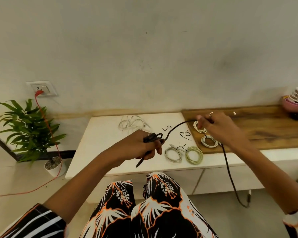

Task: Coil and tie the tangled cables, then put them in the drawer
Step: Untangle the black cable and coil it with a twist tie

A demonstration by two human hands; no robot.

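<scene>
head view: left hand (pixel 141 145) is closed around a small bundle of black cable (pixel 175 128), above the white worktop (pixel 100 134). right hand (pixel 220 127) pinches the same cable further along, over the wooden board (pixel 268 127); the rest of it hangs past the worktop edge toward the floor. four tied coils lie below the hands: two on the worktop (pixel 173 154) (pixel 194 155), two on the board (pixel 210 141) (pixel 199 127). loose white cable (pixel 132 124) lies tangled near the back. a few black ties (pixel 186 134) are scattered between them. drawer front (pixel 227 177) sits closed under the worktop.
</scene>
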